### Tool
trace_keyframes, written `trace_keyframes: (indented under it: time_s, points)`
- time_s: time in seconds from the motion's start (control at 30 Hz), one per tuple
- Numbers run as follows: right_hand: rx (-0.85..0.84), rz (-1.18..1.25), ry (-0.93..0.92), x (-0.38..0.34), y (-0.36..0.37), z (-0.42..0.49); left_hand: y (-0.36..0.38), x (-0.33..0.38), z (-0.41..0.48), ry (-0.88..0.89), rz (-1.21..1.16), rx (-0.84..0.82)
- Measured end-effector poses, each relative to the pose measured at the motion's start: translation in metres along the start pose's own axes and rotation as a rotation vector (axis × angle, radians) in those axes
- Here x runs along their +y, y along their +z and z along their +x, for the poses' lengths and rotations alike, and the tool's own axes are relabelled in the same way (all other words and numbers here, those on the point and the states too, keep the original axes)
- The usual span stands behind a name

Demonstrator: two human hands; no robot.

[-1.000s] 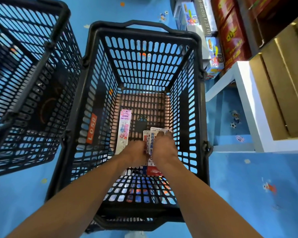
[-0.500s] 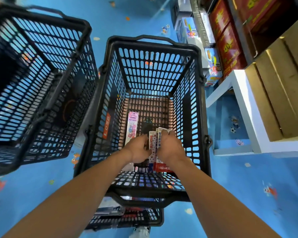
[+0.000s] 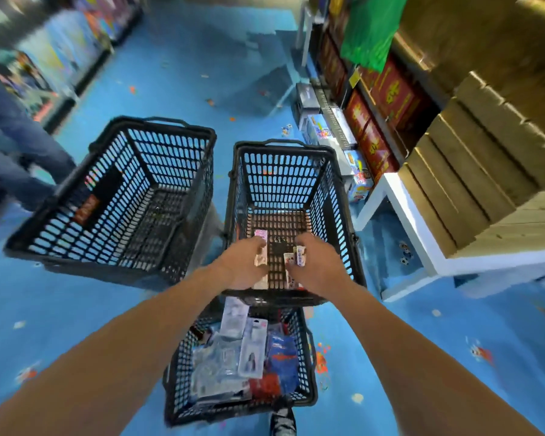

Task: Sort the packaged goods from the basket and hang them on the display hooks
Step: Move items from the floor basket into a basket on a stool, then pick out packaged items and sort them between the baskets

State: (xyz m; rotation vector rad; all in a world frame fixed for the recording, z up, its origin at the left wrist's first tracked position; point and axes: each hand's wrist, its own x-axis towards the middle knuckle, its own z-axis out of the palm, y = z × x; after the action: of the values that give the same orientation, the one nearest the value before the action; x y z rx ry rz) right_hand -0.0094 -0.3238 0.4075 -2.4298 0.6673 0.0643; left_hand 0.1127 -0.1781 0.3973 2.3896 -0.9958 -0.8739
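Both my hands reach into the middle black basket (image 3: 337, 196). My left hand (image 3: 241, 264) is curled over a long pink package (image 3: 261, 234) lying along the basket's left side. Gripped in my right hand (image 3: 317, 267) are a few white packs with blue and red print (image 3: 297, 259), lifted slightly off the basket floor. A lower black basket (image 3: 177, 366) near my feet holds several packaged goods (image 3: 252, 350). To the left stands another black basket (image 3: 107, 171), which looks empty. No display hooks are in view.
Wooden crates (image 3: 472, 171) sit on a white table (image 3: 400, 202) to the right, with red boxes (image 3: 375, 133) on shelves behind. A person's legs in jeans (image 3: 16, 146) are at the far left. My shoe (image 3: 282, 418) is below, on the blue floor.
The view has pulled back and up, bringing the lower basket into sight. My left hand left the white packs and moved left onto the pink package. My right hand keeps the white packs.
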Motion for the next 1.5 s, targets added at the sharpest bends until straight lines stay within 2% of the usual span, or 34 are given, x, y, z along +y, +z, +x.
trace_keyframes:
  time_s: [0.1, 0.17, 0.3, 0.47, 0.63, 0.8, 0.93, 1.03, 1.1, 1.23, 1.37, 1.5]
  points:
    - [0.002, 0.044, -0.033, -0.023, -0.008, -0.042, -0.017, 0.009, -0.050, 0.063, 0.058, -0.085]
    - [-0.094, 0.059, -0.050, -0.035, -0.007, -0.067, -0.025, 0.013, -0.078, 0.070, 0.066, -0.234]
    - [-0.335, -0.005, -0.032, -0.037, 0.024, -0.097, -0.012, -0.004, -0.111, -0.146, 0.062, -0.554]
    - [-0.425, -0.089, 0.086, 0.012, 0.116, -0.110, 0.075, -0.071, -0.112, -0.225, 0.112, -0.563]
    - [-0.434, -0.028, 0.265, 0.088, 0.254, -0.120, 0.197, -0.160, -0.098, -0.354, 0.108, -0.444]
    - [-0.440, -0.068, 0.167, 0.153, 0.383, -0.102, 0.301, -0.245, -0.068, -0.444, 0.034, -0.290]
    - [-0.200, 0.173, 0.268, 0.195, 0.467, -0.067, 0.356, -0.306, -0.022, -0.494, -0.076, -0.141]
    - [-0.061, 0.306, 0.270, 0.224, 0.518, -0.025, 0.388, -0.339, 0.015, -0.456, -0.177, 0.076]
    - [0.008, 0.413, 0.250, 0.234, 0.539, 0.006, 0.405, -0.356, 0.040, -0.415, -0.273, 0.208]
    - [0.133, 0.491, 0.193, 0.241, 0.559, 0.066, 0.421, -0.385, 0.092, -0.342, -0.318, 0.403]
    - [0.130, 0.648, 0.157, 0.234, 0.563, 0.107, 0.420, -0.398, 0.129, -0.301, -0.456, 0.493]
    - [0.100, 0.692, 0.151, 0.239, 0.561, 0.115, 0.418, -0.397, 0.144, -0.282, -0.374, 0.640]
